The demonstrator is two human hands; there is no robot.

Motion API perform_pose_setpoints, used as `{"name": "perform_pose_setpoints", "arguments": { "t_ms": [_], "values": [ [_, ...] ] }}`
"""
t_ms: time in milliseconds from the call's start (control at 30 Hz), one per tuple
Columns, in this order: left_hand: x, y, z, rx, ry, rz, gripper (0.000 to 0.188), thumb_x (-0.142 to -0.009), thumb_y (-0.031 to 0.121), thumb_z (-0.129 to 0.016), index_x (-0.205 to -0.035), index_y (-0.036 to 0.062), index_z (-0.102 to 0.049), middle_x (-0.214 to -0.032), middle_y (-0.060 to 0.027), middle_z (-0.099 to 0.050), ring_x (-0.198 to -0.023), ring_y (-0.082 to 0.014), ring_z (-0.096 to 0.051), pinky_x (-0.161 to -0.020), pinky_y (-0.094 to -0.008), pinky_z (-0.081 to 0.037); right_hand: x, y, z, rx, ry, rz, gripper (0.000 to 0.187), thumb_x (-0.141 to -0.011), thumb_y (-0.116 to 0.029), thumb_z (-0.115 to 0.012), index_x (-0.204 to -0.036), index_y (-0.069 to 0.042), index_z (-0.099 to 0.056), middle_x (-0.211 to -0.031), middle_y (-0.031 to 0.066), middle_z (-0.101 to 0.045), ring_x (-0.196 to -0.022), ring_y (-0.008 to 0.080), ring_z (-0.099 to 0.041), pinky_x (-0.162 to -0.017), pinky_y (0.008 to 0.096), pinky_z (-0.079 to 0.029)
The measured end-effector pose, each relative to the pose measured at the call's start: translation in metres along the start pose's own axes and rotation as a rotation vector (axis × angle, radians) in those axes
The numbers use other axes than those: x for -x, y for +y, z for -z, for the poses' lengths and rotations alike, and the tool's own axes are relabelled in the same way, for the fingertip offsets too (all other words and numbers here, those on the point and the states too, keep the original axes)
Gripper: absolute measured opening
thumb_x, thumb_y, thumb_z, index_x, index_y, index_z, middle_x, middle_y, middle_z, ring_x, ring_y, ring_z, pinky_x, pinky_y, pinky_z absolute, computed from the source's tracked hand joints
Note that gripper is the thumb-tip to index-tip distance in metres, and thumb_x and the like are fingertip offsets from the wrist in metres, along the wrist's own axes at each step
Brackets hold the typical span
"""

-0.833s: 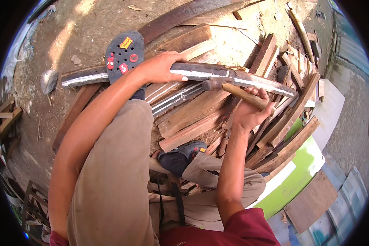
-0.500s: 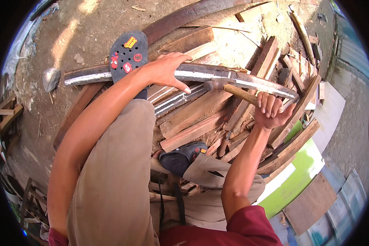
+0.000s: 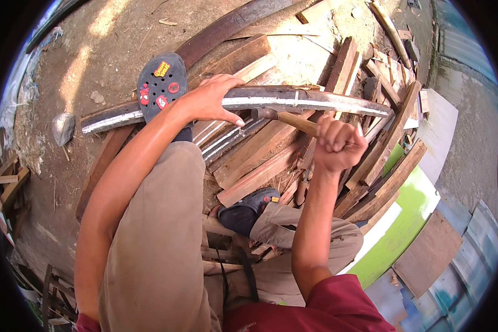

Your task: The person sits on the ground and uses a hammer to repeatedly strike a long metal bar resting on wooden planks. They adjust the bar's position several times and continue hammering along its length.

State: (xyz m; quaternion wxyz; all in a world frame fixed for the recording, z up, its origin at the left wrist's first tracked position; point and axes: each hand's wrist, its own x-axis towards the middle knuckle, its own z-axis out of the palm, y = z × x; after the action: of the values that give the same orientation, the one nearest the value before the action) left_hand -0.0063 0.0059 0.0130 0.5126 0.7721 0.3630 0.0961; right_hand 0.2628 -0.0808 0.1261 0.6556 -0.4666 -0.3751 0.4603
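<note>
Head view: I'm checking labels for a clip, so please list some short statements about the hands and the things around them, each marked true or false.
1. The right hand is closed around the handle of a wooden-handled tool. True.
2. The left hand grips the same tool. False: the left hand is spread open over the striped beam.
3. A dark clog decorated with charms covers part of the striped beam. True.
4. The green panel lies at the picture's upper left. False: the green panel is at the lower right.
5. A grey stone lies near the beam's left end. True.
</note>
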Motion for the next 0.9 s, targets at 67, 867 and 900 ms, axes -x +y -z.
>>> {"name": "perform_pose_setpoints", "arguments": {
  "t_ms": [67, 867, 900],
  "values": [
    [0.002, 0.001, 0.0, 0.017, 0.017, -0.009, 0.093, -0.068, 0.046, -0.089, -0.144, 0.0107, -0.049, -0.147, -0.0154, -0.047, -0.138, -0.0358, -0.043, -0.115, -0.048, -0.034, -0.005, -0.012, 0.021, -0.193, 0.095, -0.027, 0.05, -0.093, -0.035, -0.04, -0.046, -0.02, -0.04, -0.039, -0.0023, -0.035, -0.039, 0.0145, -0.031, -0.058, 0.0323, -0.037],
    [-0.001, -0.002, -0.005, 0.03, 0.041, -0.011, 0.082, -0.072, 0.05, -0.086, -0.134, 0.0051, -0.057, -0.138, -0.0184, -0.054, -0.132, -0.0354, -0.048, -0.112, -0.0455, -0.037, -0.035, 0.003, 0.074, -0.438, 0.127, -0.057, 0.048, -0.089, -0.032, -0.041, -0.044, -0.021, -0.034, -0.038, -0.0031, -0.035, -0.035, 0.0134, -0.029, -0.053, 0.0324, -0.036],
    [0.0, 0.0, -0.004, 0.031, 0.037, -0.001, 0.083, -0.072, 0.051, -0.086, -0.134, 0.0052, -0.057, -0.138, -0.0187, -0.054, -0.133, -0.0354, -0.048, -0.113, -0.0457, -0.037, -0.027, 0.001, 0.061, -0.355, 0.101, -0.033, 0.047, -0.09, -0.032, -0.039, -0.045, -0.02, -0.035, -0.039, -0.0023, -0.035, -0.037, 0.0151, -0.031, -0.056, 0.0334, -0.038]
  ]
}}
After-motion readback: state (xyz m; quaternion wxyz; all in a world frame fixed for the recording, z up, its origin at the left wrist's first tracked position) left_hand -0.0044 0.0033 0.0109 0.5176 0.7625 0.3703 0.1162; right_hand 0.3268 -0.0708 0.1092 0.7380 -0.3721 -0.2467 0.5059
